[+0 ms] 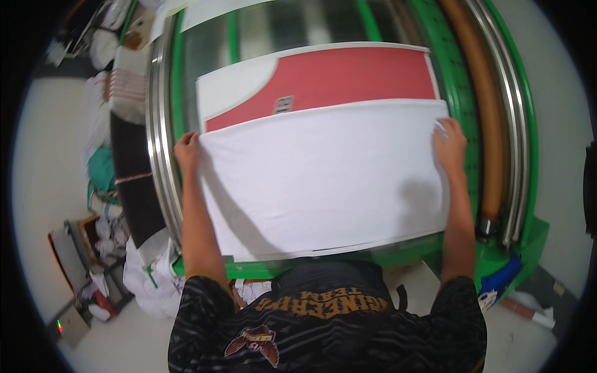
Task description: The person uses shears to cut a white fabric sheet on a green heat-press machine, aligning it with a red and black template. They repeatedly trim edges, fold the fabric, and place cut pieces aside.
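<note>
A white fabric panel lies spread in front of me on a green-framed machine bed. Beneath its far edge shows a red and white printed sheet with a small dark patch of print. My left hand is closed on the fabric's far left corner. At the far right corner, my right hand pinches the same panel between curled fingers. The fabric's far edge runs nearly straight between both hands, and shadows of my arms fall across it.
The machine's green frame surrounds the bed, with an orange-brown roller and shiny metal bars at right. More metal bars run along the left. Beyond them stand a black panel, a teal cloth and white bundles.
</note>
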Demonstrator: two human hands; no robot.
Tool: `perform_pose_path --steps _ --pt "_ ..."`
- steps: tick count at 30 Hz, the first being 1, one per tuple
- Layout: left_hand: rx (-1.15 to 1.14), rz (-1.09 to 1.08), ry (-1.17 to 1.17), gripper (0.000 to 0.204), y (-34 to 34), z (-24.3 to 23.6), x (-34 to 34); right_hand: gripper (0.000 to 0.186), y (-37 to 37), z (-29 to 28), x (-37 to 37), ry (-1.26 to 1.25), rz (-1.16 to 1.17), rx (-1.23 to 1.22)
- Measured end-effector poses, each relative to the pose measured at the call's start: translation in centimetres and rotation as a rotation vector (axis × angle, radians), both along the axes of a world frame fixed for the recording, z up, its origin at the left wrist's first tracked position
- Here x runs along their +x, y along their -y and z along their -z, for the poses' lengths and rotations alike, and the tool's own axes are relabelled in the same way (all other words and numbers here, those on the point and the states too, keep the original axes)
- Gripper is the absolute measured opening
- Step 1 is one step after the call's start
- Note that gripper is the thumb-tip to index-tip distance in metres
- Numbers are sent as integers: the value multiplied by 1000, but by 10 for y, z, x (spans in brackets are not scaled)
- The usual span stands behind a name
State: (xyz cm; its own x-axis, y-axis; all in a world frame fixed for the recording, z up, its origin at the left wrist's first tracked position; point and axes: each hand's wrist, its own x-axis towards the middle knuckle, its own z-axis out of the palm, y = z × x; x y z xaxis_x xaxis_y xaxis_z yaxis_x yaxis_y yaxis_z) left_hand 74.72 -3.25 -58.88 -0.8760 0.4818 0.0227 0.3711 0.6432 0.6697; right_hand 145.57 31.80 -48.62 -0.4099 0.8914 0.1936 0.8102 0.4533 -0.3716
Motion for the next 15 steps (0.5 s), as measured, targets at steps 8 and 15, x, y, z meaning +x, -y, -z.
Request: perform_pose_path --steps 8,15 --pt "-172 227 19 20 0 -29 3 29 -66 28 7 115 -67 -6" --pt "-212 258 73 14 2 -39 -12 16 -88 28 -2 140 -76 -11"
